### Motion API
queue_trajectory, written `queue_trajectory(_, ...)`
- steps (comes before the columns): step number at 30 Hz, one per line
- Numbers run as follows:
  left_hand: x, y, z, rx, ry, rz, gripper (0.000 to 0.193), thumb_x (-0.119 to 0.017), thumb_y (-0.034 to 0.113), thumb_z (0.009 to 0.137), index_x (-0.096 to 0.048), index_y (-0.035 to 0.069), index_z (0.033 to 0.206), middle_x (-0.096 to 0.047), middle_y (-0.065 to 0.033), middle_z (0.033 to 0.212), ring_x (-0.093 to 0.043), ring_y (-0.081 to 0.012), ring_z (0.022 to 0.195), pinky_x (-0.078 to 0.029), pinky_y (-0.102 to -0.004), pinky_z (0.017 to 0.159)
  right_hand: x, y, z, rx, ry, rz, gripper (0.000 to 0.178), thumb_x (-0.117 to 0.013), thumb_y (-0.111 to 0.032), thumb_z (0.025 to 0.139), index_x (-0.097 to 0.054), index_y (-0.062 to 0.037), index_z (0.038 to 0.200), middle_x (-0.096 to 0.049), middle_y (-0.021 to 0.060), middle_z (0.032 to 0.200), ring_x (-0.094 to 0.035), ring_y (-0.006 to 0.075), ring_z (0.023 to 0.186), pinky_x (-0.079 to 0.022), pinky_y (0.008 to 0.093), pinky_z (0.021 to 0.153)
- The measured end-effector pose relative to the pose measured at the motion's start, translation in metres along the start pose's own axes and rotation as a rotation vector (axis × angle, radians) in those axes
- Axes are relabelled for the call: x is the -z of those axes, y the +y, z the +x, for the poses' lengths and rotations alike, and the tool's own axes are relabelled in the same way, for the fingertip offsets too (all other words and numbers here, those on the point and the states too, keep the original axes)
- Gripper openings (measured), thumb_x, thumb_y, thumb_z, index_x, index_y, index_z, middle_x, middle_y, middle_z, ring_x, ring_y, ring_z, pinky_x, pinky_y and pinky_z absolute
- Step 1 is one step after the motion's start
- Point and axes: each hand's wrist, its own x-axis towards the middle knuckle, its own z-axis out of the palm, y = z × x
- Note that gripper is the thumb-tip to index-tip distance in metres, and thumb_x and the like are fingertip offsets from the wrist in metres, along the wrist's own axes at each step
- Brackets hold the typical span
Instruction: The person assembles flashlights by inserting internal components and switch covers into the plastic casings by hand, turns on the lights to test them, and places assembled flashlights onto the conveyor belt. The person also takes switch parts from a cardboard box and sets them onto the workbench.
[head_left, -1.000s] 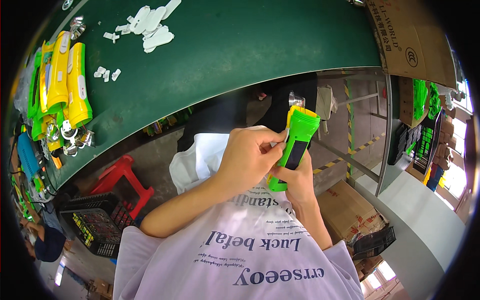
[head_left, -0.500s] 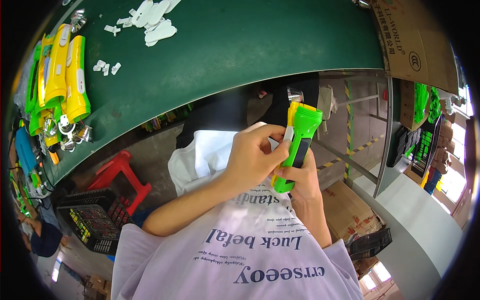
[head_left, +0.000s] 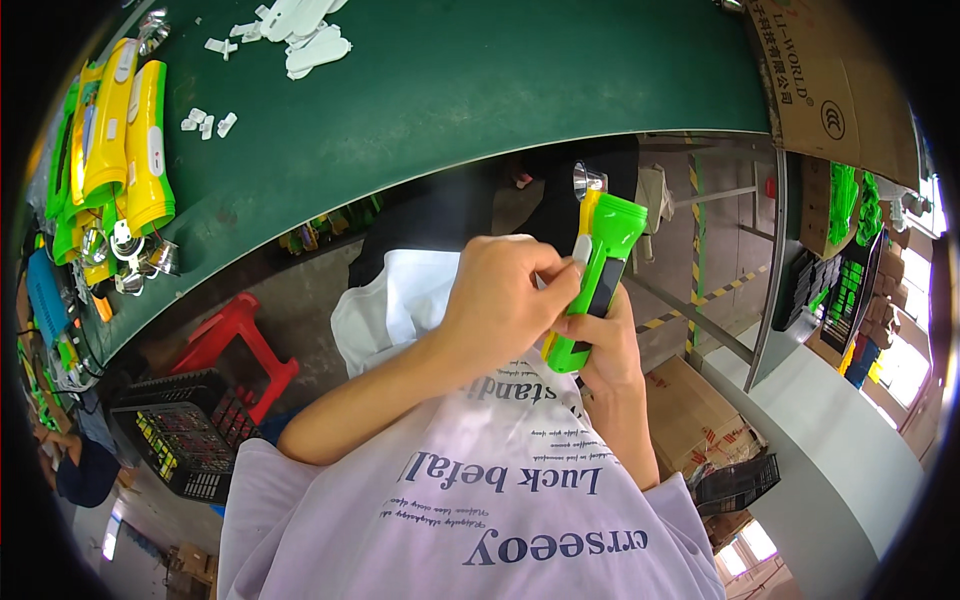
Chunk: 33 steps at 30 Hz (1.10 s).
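Observation:
A green and yellow flashlight [head_left: 612, 245] is held upright and slightly tilted in front of my chest. My right hand [head_left: 608, 345] wraps round its lower body, thumb across the green side below a dark panel. At its top, a shiny reflector cup [head_left: 588, 181] sticks out beside the green head. My left hand [head_left: 512, 290] is closed in a pinch against the yellow side, at the lower end of a white switch plate [head_left: 582, 247]. Whatever lies between those fingertips is hidden.
On the green table [head_left: 430, 90] lie white plates [head_left: 318, 50], small white pieces [head_left: 207, 126] and several yellow-green flashlight bodies [head_left: 148, 145] with reflectors. A red stool [head_left: 245, 345] and black crate [head_left: 185, 430] stand left. A cardboard box [head_left: 830, 90] sits at the right.
The flashlight and both hands have risen slightly in view, and the flashlight has turned a little, showing more of the reflector. My left fingertips have curled closer together at the white plate.

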Motion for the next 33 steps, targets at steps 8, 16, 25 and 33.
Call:
queue_trajectory(8, 0.014, 0.006, 0.013, 0.187, -0.262, -0.002, 0.022, -0.064, 0.009, 0.084, -0.066, -0.008, 0.072, -0.069, -0.0122, 0.067, -0.062, -0.0114, 0.052, -0.047, -0.0250, 0.049, 0.003, 0.003, 0.002, -0.036, 0.009, -0.029, 0.038, -0.064, 0.010, 0.065, -0.055, -0.0001, 0.101, -0.061, 0.0085, 0.081, -0.062, 0.0176, 0.069, -0.054, 0.0320, 0.061)
queue_trajectory(16, 0.005, -0.010, 0.000, 0.198, -0.190, -0.289, 0.020, -0.068, 0.015, 0.085, -0.068, -0.004, 0.087, -0.061, -0.0047, 0.060, -0.053, -0.0066, 0.049, -0.039, -0.0235, 0.046, 0.008, 0.004, 0.001, -0.013, -0.055, -0.052, 0.031, -0.064, 0.009, 0.067, -0.058, -0.0007, 0.095, -0.062, 0.0072, 0.075, -0.061, 0.0160, 0.063, -0.051, 0.0294, 0.057)
queue_trajectory(25, -0.006, -0.009, -0.004, 0.027, 0.031, -0.030, 0.024, -0.075, 0.021, 0.081, -0.068, 0.000, 0.072, -0.053, -0.0023, 0.055, -0.043, -0.0058, 0.047, -0.031, -0.0251, 0.043, -0.012, 0.007, 0.002, 0.102, 0.107, -0.337, 0.028, -0.070, 0.000, 0.070, -0.058, 0.0007, 0.095, -0.062, 0.0042, 0.079, -0.061, 0.0102, 0.066, -0.047, 0.0237, 0.058)
queue_trajectory(33, -0.008, -0.023, -0.006, -0.011, -0.023, -0.043, 0.032, -0.075, 0.023, 0.079, -0.067, 0.001, 0.101, -0.063, -0.0034, 0.079, -0.054, -0.0091, 0.066, -0.041, -0.0254, 0.060, -0.007, 0.016, -0.001, 0.078, -0.003, -0.310, 0.029, -0.070, -0.006, 0.071, -0.057, 0.0029, 0.095, -0.061, 0.0082, 0.070, -0.059, 0.0135, 0.054, -0.047, 0.0262, 0.050)
